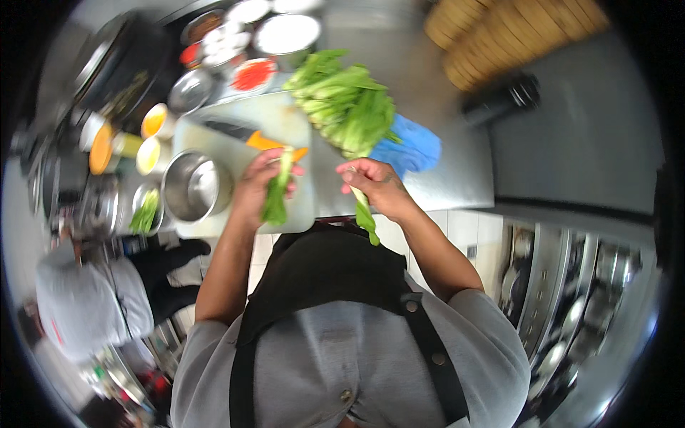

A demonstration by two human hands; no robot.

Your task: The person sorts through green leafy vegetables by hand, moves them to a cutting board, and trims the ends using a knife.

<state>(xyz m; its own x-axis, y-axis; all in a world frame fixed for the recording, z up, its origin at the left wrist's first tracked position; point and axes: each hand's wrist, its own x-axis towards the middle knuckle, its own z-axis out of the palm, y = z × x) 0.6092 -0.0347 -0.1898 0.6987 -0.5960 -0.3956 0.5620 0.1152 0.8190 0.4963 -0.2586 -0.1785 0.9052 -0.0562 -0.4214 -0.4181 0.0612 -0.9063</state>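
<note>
My left hand holds a piece of leafy green vegetable, its pale stem up and its leaf hanging down, over the white cutting board. Between the fingers of my right hand is a smaller leaf with a pale stem, hanging past the counter's front edge. Behind my left hand a knife with an orange handle lies on the board. A pile of leafy greens rests beyond my right hand, partly on a blue cloth. At the board's left stands a steel pot.
Left of the pot, a small metal dish holds cut greens. Tubs with yellow contents, a bowl of red shreds and a steel lid crowd the back left. Bamboo steamers stand back right. Another person is at the left.
</note>
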